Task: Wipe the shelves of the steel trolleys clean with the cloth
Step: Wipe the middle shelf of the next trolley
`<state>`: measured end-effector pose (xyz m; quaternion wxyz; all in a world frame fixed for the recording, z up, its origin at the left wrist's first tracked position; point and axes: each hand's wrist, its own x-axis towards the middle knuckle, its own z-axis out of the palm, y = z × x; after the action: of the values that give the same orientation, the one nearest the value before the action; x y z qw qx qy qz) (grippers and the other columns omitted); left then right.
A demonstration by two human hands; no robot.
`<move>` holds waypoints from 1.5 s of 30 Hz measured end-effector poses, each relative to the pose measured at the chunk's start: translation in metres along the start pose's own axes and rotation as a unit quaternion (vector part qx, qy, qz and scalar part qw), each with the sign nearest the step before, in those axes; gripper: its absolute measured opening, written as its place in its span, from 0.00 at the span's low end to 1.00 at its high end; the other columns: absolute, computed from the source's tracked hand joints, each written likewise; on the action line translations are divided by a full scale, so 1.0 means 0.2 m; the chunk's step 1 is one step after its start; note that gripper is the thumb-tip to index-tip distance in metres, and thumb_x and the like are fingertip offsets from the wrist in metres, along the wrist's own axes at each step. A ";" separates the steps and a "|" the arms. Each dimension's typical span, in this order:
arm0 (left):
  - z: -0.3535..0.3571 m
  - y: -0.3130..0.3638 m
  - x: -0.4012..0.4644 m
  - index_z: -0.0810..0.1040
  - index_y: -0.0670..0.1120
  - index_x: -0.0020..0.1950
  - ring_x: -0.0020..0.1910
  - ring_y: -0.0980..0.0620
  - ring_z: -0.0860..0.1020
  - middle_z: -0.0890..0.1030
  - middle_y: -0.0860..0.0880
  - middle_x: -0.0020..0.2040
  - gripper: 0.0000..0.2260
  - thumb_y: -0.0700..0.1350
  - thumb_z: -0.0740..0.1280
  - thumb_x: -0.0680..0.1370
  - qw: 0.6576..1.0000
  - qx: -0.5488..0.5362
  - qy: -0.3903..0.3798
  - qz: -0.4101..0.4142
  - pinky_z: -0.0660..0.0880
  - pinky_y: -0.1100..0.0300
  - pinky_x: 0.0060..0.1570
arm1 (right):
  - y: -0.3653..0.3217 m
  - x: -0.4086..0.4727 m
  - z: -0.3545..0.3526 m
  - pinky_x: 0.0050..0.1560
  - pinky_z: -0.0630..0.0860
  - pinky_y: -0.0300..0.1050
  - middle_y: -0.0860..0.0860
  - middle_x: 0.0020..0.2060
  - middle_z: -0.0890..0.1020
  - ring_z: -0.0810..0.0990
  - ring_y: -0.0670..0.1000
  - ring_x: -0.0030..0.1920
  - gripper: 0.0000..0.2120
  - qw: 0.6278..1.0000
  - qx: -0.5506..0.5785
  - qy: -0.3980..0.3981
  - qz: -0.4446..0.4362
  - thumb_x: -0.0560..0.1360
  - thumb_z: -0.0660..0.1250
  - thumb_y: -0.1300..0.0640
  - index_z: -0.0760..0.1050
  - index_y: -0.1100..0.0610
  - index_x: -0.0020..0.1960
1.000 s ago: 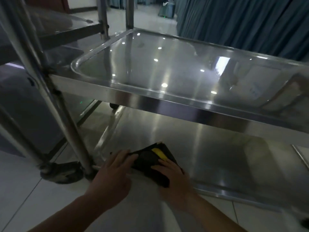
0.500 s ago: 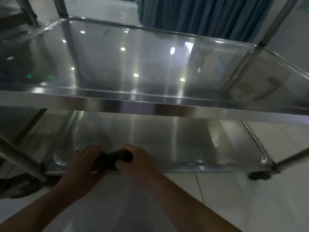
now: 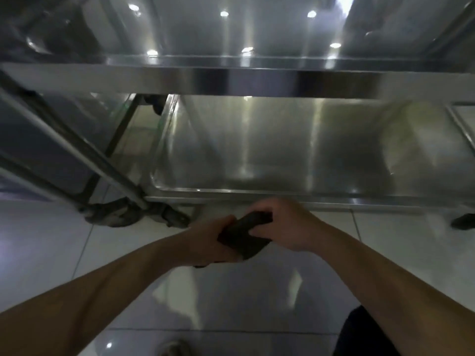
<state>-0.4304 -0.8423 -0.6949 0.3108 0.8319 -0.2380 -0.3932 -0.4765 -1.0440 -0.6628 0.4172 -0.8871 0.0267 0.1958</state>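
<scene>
Presently logged, with the lower shelf [image 3: 295, 150] of the steel trolley [image 3: 231, 80] as landmark: cloth [image 3: 244, 233], dark, bunched or folded into a wad, held clear of the shelf, just outside its near rim and over the tiled floor [image 3: 51, 253]; it touches no steel. Left hand [image 3: 205, 242]: fingers curled round the near, lower end of the wad, clamped on it. Right hand [image 3: 285, 227]: fingers bent over the far, upper end, pinching it, knuckles close to the shelf's near rim. Upper shelf [image 3: 231, 32]: directly above the landmark, its front edge overhanging the gap the hands must enter. Castor [image 3: 133, 214]: at the shelf's near left corner, under the upright post [image 3: 77, 155]. Second castor [image 3: 462, 220]: beyond the near right corner, partly cut off. Judged step: regrouping or refolding the cloth before a pass over the lower shelf. Risks, all judgement: a thick wad would meet the steel with a small face and leave streaks or missed strips, chiefly in the rounded corners and along the raised lip; a loose fold could open mid-stroke and drag an end onto the floor, carrying grit back to the shelf; a hard push could roll the trolley, since whether the castors are locked cannot be told; a quick reach could knock knuckles or forearm on the upper shelf's front edge
</scene>
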 end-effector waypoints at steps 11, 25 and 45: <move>-0.36 -0.01 -0.01 0.83 0.48 0.56 0.39 0.61 0.80 0.83 0.54 0.40 0.11 0.48 0.73 0.75 0.933 -0.084 0.338 -0.086 0.76 0.69 0.43 | -0.02 0.13 0.07 0.42 0.78 0.36 0.51 0.46 0.83 0.81 0.44 0.41 0.12 0.965 0.212 0.153 0.020 0.72 0.74 0.61 0.81 0.47 0.51; -0.46 -0.25 0.18 0.72 0.60 0.71 0.60 0.44 0.78 0.80 0.49 0.63 0.19 0.47 0.62 0.80 0.916 0.199 0.337 -0.089 0.73 0.52 0.56 | 0.15 -0.03 -0.14 0.42 0.73 0.42 0.45 0.36 0.83 0.77 0.42 0.38 0.05 0.992 0.123 0.006 0.034 0.76 0.69 0.58 0.83 0.51 0.43; 0.78 1.39 0.94 0.78 0.38 0.63 0.63 0.40 0.77 0.79 0.38 0.62 0.25 0.55 0.62 0.76 0.994 0.044 -0.019 0.100 0.73 0.48 0.65 | 0.37 -0.63 -0.75 0.47 0.75 0.52 0.46 0.34 0.80 0.78 0.51 0.40 0.06 0.573 0.429 0.693 0.091 0.72 0.66 0.55 0.81 0.50 0.40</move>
<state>-0.4898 -1.2071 -0.6718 0.3073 0.8089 -0.3433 -0.3652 -0.5590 -1.2205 -0.5843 0.5830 -0.4622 0.4687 -0.4762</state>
